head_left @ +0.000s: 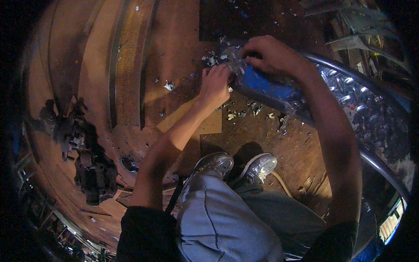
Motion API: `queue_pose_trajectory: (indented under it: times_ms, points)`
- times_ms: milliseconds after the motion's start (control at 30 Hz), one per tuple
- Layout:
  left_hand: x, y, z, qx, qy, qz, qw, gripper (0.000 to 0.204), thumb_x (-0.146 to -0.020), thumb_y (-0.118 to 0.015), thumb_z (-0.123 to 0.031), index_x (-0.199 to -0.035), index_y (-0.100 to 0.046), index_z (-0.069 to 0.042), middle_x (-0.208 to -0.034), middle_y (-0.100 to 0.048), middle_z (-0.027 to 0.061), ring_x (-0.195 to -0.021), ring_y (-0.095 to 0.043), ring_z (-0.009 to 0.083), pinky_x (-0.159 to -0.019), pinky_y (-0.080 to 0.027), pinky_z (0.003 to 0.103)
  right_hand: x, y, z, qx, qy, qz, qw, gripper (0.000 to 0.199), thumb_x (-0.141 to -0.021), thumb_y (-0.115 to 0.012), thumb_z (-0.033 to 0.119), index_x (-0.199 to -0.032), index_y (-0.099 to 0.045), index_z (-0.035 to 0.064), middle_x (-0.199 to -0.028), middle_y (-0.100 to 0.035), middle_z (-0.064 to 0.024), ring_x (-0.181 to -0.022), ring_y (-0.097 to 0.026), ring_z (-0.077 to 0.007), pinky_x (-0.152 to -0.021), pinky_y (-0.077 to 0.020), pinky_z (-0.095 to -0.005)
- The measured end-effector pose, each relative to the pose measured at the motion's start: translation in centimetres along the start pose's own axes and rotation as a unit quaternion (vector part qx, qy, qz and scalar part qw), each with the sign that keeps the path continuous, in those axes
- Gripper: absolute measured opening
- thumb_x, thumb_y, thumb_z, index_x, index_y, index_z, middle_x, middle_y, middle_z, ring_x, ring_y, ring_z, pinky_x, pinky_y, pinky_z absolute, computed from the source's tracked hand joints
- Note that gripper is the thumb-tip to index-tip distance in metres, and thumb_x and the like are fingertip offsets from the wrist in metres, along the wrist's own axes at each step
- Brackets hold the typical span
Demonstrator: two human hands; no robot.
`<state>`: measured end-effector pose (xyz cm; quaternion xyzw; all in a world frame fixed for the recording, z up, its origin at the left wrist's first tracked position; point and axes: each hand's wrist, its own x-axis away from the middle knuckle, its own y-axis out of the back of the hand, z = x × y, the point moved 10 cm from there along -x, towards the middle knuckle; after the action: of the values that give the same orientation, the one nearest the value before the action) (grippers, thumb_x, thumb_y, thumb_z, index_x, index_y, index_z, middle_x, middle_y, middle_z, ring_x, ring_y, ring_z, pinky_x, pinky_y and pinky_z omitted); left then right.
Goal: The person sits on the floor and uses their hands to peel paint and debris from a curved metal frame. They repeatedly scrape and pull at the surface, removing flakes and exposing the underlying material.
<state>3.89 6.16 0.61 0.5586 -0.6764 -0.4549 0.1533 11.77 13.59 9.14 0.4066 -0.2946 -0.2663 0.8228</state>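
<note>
In front of me, both hands work close together at a clump of thin, shiny scraps (236, 65). My left hand (214, 86) has its fingers curled in at the clump's left side; what lies under them is hidden. On the other side, my right hand (273, 54) is bent over the clump, thumb and fingers drawn together around a dark gap. What its fingertips pinch is too unclear to name. Just below the right hand lies a flat blue surface (267, 84) with a dark edge.
Curved metal tubing (334, 63) borders a heap of shiny metal-like pieces (349, 89) at the right. Pale scraps (169, 85) litter the brown floor. A long metal channel (128, 56) runs at the left, with dark machinery (92, 172) nearer. My shoes (260, 167) stand below the hands.
</note>
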Motion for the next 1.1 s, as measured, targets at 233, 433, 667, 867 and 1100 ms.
queue_pose_trajectory:
  times_ms: [233, 433, 667, 867, 1100]
  points:
    - [1.3, 1.8, 3.1, 0.201, 0.117, -0.057, 0.971, 0.020, -0.079, -0.061, -0.008, -0.099, -0.061, -0.006, -0.099, -0.060, 0.0118, -0.095, -0.056, 0.0323, -0.083, -0.042, 0.044, -0.1, 0.1, -0.1, -0.003, -0.016, 0.009, 1.000, 0.022, -0.080, -0.063, 0.013, -0.100, -0.065, 0.0038, -0.098, -0.063, -0.0164, -0.094, -0.060, -0.0328, -0.086, -0.0476, -0.0401]
    - [-0.2, 3.1, 0.9, 0.159, 0.031, -0.057, 0.985, 0.022, -0.073, -0.067, -0.013, -0.096, -0.068, -0.012, -0.104, -0.063, 0.0078, -0.093, -0.057, 0.0281, -0.081, -0.041, 0.042, -0.2, 0.1, -0.1, -0.013, -0.018, 0.013, 1.000, 0.024, -0.080, -0.064, 0.013, -0.101, -0.065, 0.0030, -0.100, -0.064, -0.0169, -0.096, -0.060, -0.0328, -0.087, -0.0472, -0.0399]
    - [-1.3, 2.9, -0.1, 0.035, -0.028, 0.010, 0.999, 0.024, -0.075, -0.063, -0.015, -0.098, -0.065, -0.013, -0.103, -0.062, 0.0051, -0.097, -0.056, 0.0234, -0.087, -0.036, 0.042, -0.2, -0.2, -0.2, -0.014, -0.024, 0.016, 0.999, 0.023, -0.079, -0.063, 0.012, -0.100, -0.065, 0.0023, -0.099, -0.064, -0.0173, -0.093, -0.061, -0.0332, -0.086, -0.0476, -0.0402]
    - [-2.0, 1.1, -0.7, -0.039, -0.056, 0.060, 0.996, 0.030, -0.077, -0.057, -0.012, -0.106, -0.058, -0.005, -0.104, -0.060, 0.0096, -0.101, -0.053, 0.0248, -0.090, -0.034, 0.044, -0.3, -0.3, -0.2, -0.003, -0.018, 0.019, 1.000, 0.021, -0.079, -0.063, 0.013, -0.097, -0.065, 0.0027, -0.096, -0.064, -0.0165, -0.091, -0.061, -0.0333, -0.083, -0.0484, -0.0403]
    - [-1.4, -0.4, -0.8, -0.069, -0.071, 0.069, 0.993, 0.028, -0.080, -0.054, -0.013, -0.106, -0.055, -0.002, -0.107, -0.055, 0.0151, -0.106, -0.049, 0.0292, -0.089, -0.034, 0.047, -0.1, 0.0, -0.1, 0.003, -0.009, 0.019, 1.000, 0.021, -0.080, -0.063, 0.013, -0.098, -0.064, 0.0027, -0.096, -0.063, -0.0162, -0.092, -0.061, -0.0332, -0.083, -0.0481, -0.0409]
